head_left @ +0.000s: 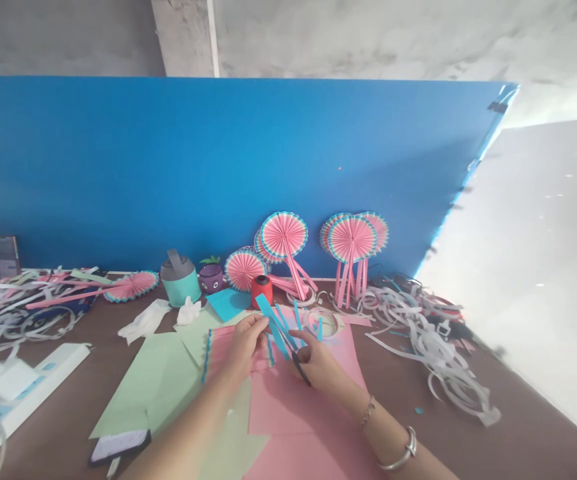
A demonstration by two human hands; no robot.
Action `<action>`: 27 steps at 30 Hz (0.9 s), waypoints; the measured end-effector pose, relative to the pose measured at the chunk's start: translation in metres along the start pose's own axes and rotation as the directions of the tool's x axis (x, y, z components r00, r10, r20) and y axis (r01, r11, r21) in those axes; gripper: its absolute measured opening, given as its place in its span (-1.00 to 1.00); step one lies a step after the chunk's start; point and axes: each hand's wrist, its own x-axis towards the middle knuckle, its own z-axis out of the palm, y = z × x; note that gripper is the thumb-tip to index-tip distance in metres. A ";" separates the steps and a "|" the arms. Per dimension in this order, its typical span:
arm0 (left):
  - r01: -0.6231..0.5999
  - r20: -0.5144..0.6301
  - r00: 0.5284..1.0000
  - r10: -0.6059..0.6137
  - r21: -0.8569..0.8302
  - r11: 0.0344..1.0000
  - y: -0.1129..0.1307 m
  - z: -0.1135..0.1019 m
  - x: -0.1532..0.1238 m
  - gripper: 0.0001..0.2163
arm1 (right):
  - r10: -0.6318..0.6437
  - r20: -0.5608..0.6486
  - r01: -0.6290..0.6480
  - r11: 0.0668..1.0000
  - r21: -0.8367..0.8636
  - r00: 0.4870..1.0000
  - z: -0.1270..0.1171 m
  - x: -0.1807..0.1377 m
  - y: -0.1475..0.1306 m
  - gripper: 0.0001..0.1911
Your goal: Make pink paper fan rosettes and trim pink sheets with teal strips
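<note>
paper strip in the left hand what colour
Bright blue; the head view shows the paper strip held by the left hand.

A makeshift paper-craft workshop was set up at a brown worktable (468,427) against a blue partition board (168,167), under bare concrete walls (368,33). Finished pink pleated fans (351,240) with trailing ribbons leaned in rows against the board, and heaps of white paper offcuts (433,340) curled across both ends of the table. Sheets of green paper (153,380) and pink paper (298,407) covered the middle, near a red spool (261,288), a teal jug (181,283) and a white power strip (28,387). The worker's left hand (245,340) gripped blue paper strips (273,320); the right hand (318,363) held scissors (301,370).
</note>
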 end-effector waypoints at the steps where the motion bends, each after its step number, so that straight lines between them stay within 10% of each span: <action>1: 0.005 0.005 1.000 -0.005 0.003 1.000 0.000 0.000 0.000 -0.75 | 0.002 0.001 -0.002 1.000 0.002 1.000 0.000 0.000 -0.001 -0.36; 27: 0.014 0.119 0.993 -0.023 0.070 0.997 -0.001 0.000 -0.006 -0.72 | 0.038 -0.024 -0.036 0.996 0.086 0.999 0.003 0.000 -0.005 -0.40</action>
